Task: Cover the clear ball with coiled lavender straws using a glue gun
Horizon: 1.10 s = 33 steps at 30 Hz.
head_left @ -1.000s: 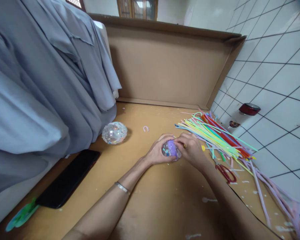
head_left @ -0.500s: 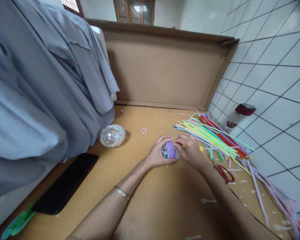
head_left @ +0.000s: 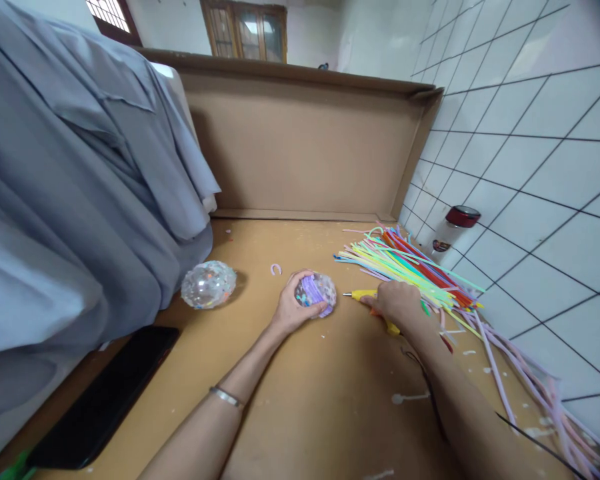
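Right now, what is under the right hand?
A yellow glue gun: its metal nozzle, front body and a lower yellow part show around the right hand. The middle of its body is covered by the hand, so whatever lies directly beneath cannot be seen.

The one view looks from the person's head, forward and down, facing the cardboard panel [head_left: 300, 147]. It sees the surface [head_left: 290, 407] before the panel from close above, tiled wall [head_left: 545, 173] right of it, and wood-framed glass [head_left: 250, 33] beyond.
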{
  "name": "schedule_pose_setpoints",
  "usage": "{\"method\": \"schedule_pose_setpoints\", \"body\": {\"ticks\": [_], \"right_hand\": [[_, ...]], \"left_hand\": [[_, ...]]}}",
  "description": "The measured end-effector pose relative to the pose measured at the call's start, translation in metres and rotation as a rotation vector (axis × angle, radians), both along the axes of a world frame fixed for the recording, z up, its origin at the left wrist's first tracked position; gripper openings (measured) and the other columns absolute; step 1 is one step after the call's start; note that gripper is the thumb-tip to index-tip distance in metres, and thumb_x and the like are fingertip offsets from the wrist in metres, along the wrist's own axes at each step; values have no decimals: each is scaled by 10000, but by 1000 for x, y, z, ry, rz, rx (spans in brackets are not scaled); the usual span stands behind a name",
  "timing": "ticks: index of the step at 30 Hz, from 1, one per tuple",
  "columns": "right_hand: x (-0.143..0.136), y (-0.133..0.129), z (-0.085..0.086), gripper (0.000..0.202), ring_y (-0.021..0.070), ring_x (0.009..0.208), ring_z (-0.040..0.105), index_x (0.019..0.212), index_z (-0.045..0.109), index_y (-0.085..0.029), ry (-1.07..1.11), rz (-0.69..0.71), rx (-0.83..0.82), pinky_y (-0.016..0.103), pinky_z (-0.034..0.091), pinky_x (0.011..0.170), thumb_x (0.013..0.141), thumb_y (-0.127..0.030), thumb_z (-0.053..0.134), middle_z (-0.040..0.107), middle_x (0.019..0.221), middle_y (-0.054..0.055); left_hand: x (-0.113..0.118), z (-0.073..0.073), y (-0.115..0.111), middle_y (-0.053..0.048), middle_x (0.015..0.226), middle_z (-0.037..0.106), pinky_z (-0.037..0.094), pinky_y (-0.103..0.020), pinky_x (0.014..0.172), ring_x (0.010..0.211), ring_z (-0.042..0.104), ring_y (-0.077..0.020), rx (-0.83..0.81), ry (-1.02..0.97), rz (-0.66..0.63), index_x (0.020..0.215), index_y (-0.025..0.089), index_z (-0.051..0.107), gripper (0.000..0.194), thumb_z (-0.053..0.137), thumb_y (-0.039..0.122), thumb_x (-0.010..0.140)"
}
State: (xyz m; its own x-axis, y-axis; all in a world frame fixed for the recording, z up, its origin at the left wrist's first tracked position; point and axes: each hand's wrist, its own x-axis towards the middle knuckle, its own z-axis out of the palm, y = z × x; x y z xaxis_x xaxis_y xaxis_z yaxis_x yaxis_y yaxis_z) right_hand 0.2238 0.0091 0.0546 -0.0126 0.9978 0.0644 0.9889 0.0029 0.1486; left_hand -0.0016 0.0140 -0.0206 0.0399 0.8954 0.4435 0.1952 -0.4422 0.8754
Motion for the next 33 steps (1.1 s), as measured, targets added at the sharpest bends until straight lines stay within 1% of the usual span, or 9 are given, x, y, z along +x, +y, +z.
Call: {"method": "schedule_pose_setpoints", "body": {"ticks": [3,7,9,12,14,16,19,23,33], "right_hand": [[3,0,-14,498,323,802,677,871,728,-87,-9,-11,-104,386,474,652,815,-538,525,700,845,240],[5,3,-21,405,310,834,675,943,718,-112,48,-118,-87,375,475,673,811,-441,521,702,885,222],[5,5,-16,379,305,829,673,937,714,-120,61,-136,-78,364,468,670,785,-421,541,702,882,213],[4,3,3,413,324,843,661,921,698,-99,63,-141,-38,359,447,649,756,-447,547,692,897,218],[1,-2,20,445,326,842,650,958,668,-103,73,-162,49,347,420,613,768,-475,512,683,905,212],[-5,-9,36,439,305,764,641,996,628,-119,95,-182,148,324,372,559,781,-475,487,676,844,186],[-16,-19,49,369,255,662,599,955,593,-149,123,-90,323,288,270,518,783,-456,481,652,755,123],[-23,-25,48,279,204,633,551,883,569,-163,130,2,448,271,169,518,778,-408,489,637,742,81],[-21,-20,36,253,175,614,496,871,575,-146,104,86,504,275,135,526,783,-364,482,609,747,81]], "left_hand": [[-2,-1,2,-92,1234,547,412,-415,1014,1144,542,-258,-30,-24,24,1150,193,504,656,769,358,572],[-3,-1,1,-78,1156,585,463,-384,945,1035,592,-232,-87,-104,-26,1153,184,484,680,767,357,559],[-3,-1,2,-72,1133,594,465,-385,941,1017,595,-229,-106,-124,-26,1148,183,488,683,772,351,550],[-4,0,3,-68,1102,603,473,-383,926,990,601,-226,-125,-144,-15,1145,182,490,689,776,353,542],[-4,1,3,-68,1090,604,476,-378,917,980,601,-226,-127,-152,-21,1138,180,496,691,781,359,535],[-4,2,2,-65,1077,606,474,-371,913,974,598,-227,-132,-166,-42,1129,178,506,698,789,374,523],[-1,4,-1,-61,1045,614,476,-341,883,956,596,-222,-172,-193,-124,1128,175,517,707,799,397,520],[3,7,-6,-65,1054,614,467,-303,860,945,595,-213,-215,-185,-220,1140,166,527,721,812,404,521],[5,10,-8,-81,1115,585,458,-331,900,1003,579,-235,-186,-135,-211,1128,164,556,682,804,355,522]]}}
